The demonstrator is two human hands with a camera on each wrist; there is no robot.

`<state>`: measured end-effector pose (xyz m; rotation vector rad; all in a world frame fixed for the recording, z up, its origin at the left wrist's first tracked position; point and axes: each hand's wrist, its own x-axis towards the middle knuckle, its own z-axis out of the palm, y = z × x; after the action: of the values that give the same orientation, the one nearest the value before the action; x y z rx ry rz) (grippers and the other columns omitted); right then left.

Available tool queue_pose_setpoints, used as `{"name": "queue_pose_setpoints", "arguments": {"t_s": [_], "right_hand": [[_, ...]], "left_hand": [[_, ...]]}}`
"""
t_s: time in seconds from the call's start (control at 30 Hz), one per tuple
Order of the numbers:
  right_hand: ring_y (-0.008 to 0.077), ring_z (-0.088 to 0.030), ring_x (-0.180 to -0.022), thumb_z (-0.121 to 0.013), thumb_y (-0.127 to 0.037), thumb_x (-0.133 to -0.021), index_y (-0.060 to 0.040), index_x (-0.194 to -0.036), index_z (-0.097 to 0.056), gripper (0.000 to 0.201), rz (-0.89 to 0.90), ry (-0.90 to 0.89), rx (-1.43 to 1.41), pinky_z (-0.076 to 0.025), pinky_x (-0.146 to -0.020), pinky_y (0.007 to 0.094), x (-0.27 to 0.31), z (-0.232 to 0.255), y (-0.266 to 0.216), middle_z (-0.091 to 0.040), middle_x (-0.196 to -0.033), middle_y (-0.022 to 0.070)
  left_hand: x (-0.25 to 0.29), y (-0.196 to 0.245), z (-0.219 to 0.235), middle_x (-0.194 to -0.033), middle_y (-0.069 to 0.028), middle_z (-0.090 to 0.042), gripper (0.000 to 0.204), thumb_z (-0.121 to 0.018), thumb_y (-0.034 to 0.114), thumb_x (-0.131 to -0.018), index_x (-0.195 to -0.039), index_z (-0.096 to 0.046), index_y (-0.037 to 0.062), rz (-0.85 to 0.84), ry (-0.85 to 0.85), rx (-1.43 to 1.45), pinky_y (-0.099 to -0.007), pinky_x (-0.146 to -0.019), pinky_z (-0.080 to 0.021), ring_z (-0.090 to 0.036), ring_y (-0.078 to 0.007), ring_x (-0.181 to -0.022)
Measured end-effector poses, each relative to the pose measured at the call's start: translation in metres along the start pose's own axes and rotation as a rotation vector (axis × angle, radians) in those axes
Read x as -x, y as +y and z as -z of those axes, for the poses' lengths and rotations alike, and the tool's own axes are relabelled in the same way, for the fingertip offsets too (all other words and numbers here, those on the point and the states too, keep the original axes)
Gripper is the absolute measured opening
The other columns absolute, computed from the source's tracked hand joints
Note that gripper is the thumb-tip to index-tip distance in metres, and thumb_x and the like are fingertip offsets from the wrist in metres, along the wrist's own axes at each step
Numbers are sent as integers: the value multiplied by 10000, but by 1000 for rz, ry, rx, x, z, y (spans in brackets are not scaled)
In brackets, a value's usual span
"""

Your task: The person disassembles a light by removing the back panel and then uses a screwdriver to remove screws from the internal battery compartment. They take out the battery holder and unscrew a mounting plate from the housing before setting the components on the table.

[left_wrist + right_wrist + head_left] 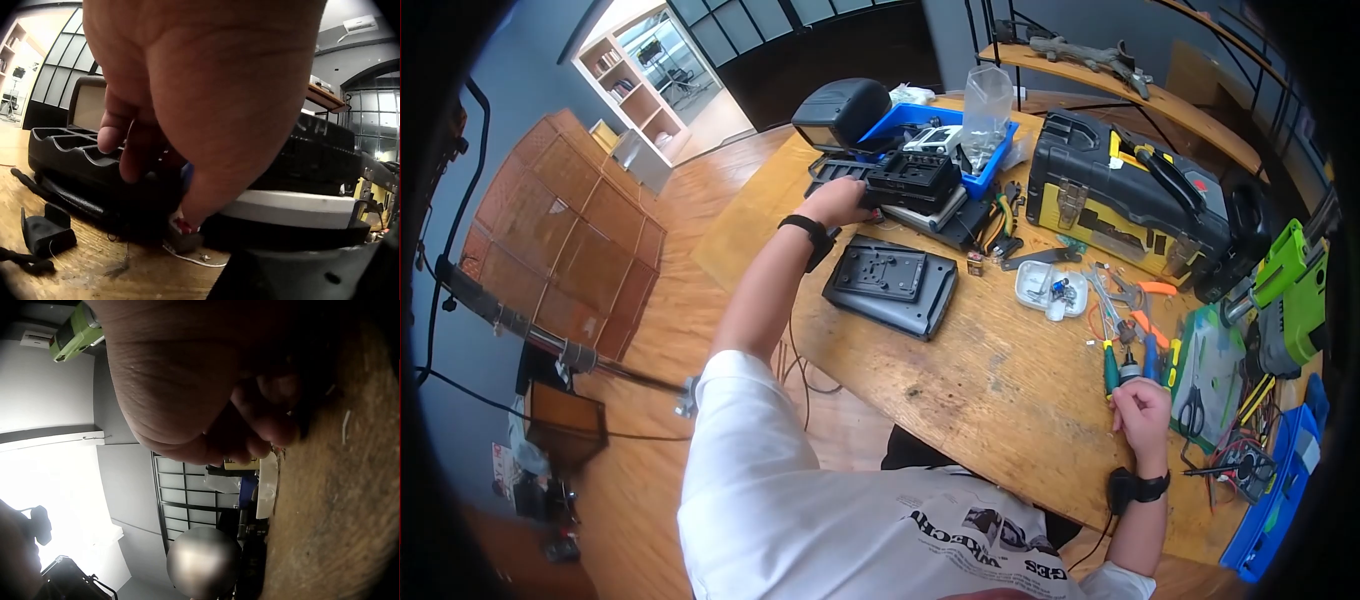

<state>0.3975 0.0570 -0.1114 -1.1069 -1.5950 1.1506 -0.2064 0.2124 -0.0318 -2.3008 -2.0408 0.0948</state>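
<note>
At the back left of the table, my left hand (pixel 836 203) is between a black compartment tray (pixel 69 150) and a stack with a black box (pixel 915 180) on top. In the left wrist view its fingers (pixel 131 156) are bent loosely over the tray's edge, and its thumb is at a small grey block (pixel 182 237) with red and white on it. No grip shows. Nearer the front lies a black panel (pixel 885 275) on a dark grey casing (pixel 938 300). My right hand (pixel 1143 412) rests near the right edge, fingers loosely curled, beside screwdrivers (pixel 1111 370), holding nothing visible.
A blue bin (pixel 1000 165) with a clear bag stands behind the stack. A black and yellow toolbox (pixel 1130 200) is at the back right. A white dish (pixel 1035 285) of small parts lies mid-table; pliers (pixel 1145 325), scissors (pixel 1192 412) and a green tool stand (pixel 1290 280) are at the right.
</note>
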Motion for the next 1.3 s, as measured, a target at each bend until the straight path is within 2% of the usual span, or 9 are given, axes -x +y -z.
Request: {"name": "queue_pose_setpoints", "arguments": {"t_s": [0.2,0.47,0.6,0.73,0.8,0.83,0.87,0.97,1.3], "right_hand": [[98,-580,-473,-695,24,-913,52,-736,-652,184,15,-9,38,-391,-443,244,0,1,-3,-598,-711,48],[104,-565,-462,-658,18,-940,46,-731,-650,211,50,-30,72,-402,-433,252,0,2,2,-609,-720,58],[102,-571,-463,-678,12,-925,46,-733,-651,197,40,-12,55,-394,-434,250,0,0,-1,-591,-705,47],[97,-570,-464,-698,11,-907,42,-729,-649,187,34,-9,61,-386,-437,247,0,0,-1,-572,-683,37],[96,-568,-463,-698,12,-907,42,-729,-647,188,26,-1,59,-385,-437,248,0,-1,0,-572,-685,36],[95,-565,-462,-699,13,-906,42,-728,-646,188,19,9,60,-384,-437,248,0,-1,0,-573,-687,36],[95,-565,-462,-699,13,-906,42,-728,-646,188,15,5,60,-384,-437,248,0,-2,-1,-573,-687,36],[94,-563,-464,-699,14,-906,43,-730,-643,187,10,8,49,-376,-436,248,0,-3,-2,-571,-684,34],[91,-557,-473,-702,12,-907,36,-741,-649,175,39,7,85,-368,-462,246,0,-2,-1,-573,-687,37]], "left_hand": [[-5,-2,0,-1062,-212,-711,427,-770,402,-844,-998,-729,6,34,-109,-35,-463,-910,-563,-687,-366,-1045],[18,-44,-9,-1082,-225,-681,358,-766,235,-764,-990,-632,-8,215,358,-90,-493,-874,-566,-681,-399,-1005],[38,-66,4,-885,-247,-669,342,-794,247,-777,-869,-607,-24,359,612,303,-500,-751,-536,-664,-435,-828],[82,-32,42,-732,-182,-658,422,-835,336,-815,-804,-622,-29,355,1013,259,-417,-638,-506,-647,-309,-673],[104,-7,60,-691,-89,-633,386,-823,313,-870,-771,-614,3,371,1028,630,-343,-551,-458,-598,-199,-588],[111,-2,62,-634,2,-548,328,-786,235,-925,-739,-581,59,367,1000,998,-276,-478,-366,-484,-103,-502],[118,12,67,-634,2,-548,328,-786,235,-925,-739,-581,59,372,997,998,-276,-478,-366,-484,-103,-502],[139,76,88,-562,56,-444,271,-681,148,-995,-753,-567,108,191,801,1725,-220,-448,-274,-339,-58,-438],[163,196,82,-686,2,-552,164,-636,179,-1020,-927,-589,52,-39,171,2130,-203,-437,-252,-338,-28,-457]]}}
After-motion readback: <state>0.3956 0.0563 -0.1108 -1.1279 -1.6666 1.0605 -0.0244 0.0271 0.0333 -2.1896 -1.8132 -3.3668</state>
